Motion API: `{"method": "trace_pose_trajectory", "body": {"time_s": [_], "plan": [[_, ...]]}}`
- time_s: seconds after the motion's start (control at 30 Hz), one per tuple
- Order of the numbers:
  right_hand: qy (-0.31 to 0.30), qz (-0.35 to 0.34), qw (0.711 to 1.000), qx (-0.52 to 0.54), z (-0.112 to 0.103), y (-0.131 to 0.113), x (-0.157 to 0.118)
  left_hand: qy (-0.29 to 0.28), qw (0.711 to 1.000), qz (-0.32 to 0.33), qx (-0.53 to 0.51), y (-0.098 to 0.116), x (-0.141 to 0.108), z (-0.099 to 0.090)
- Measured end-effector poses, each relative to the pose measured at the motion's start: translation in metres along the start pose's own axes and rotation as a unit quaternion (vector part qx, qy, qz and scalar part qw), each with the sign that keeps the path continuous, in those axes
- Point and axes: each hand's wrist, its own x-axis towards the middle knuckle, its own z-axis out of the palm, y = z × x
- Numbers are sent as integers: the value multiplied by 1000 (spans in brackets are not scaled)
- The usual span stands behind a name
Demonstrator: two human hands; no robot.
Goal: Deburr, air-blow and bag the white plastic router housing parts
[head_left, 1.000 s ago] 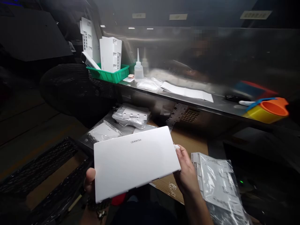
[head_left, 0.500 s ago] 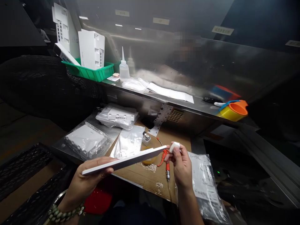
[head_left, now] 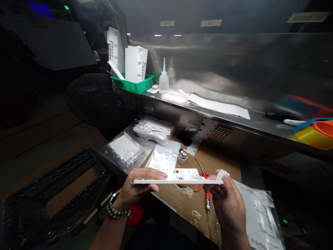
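White panel (head_left: 179,177) held edge-on above cardboard-covered desk (head_left: 223,163), pinched at both ends. Left hand (head_left: 137,189) grip closed on left end; right hand (head_left: 226,201) grip on right end, white wad (head_left: 222,173) tucked in fingers. Risk judged: thin edge pinch slips, panel dropped onto red-handled tool (head_left: 204,187) beneath.

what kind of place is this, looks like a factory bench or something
Probably an assembly or packing station: a steel shelf, a green bin of white plastic housings, bagged white parts, and a squeeze bottle.
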Motion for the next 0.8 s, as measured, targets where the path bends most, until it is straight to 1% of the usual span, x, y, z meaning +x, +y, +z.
{"method": "trace_pose_trajectory", "body": {"time_s": [0.07,0.13,0.17,0.2,0.23,0.27,0.3,0.33,0.37,0.4,0.43,0.5,0.53,0.57,0.63,0.67,0.73,0.77,0.8], "plan": [[3,2,1000,-2,1,2,0,16,1000,21,4,-2,-1,1],[3,1,1000,1,2,4,-1,47,997,54,21,-5,-3,7],[5,-6,1000,-2,2,4,-2,80,994,70,19,-6,-3,12],[11,-17,1000,-11,3,5,-3,130,988,79,-3,-6,-4,17],[19,-31,999,-24,3,5,-4,193,977,77,-52,-7,-4,22],[26,-46,998,-39,3,6,-5,258,956,61,-124,-7,-5,26],[27,-62,996,-51,2,7,-7,307,928,31,-208,-6,-5,28],[21,-78,995,-60,1,7,-8,327,898,-10,-295,-6,-5,27],[8,-91,994,-63,-1,8,-9,315,871,-56,-373,-6,-5,25],[-11,-101,993,-63,-3,9,-10,274,851,-102,-436,-7,-5,21],[-30,-106,992,-62,-6,10,-9,218,835,-146,-484,-8,-4,16],[-62,-110,990,-65,-12,11,-5,107,810,-217,-535,-13,0,7],[-75,-115,988,-74,-16,10,-1,74,802,-244,-541,-16,2,4],[-87,-122,984,-93,-19,9,4,58,797,-264,-540,-18,4,3],[-110,-145,968,-174,-25,5,16,63,798,-278,-531,-22,9,4],[-112,-166,951,-235,-26,3,21,78,800,-275,-527,-23,11,6],[-86,-230,901,-357,-24,-2,26,113,803,-261,-524,-21,14,11],[-76,-264,876,-397,-20,-3,24,133,803,-254,-522,-19,15,14],[-80,-289,858,-416,-13,-4,19,151,802,-250,-522,-16,16,17]]}}
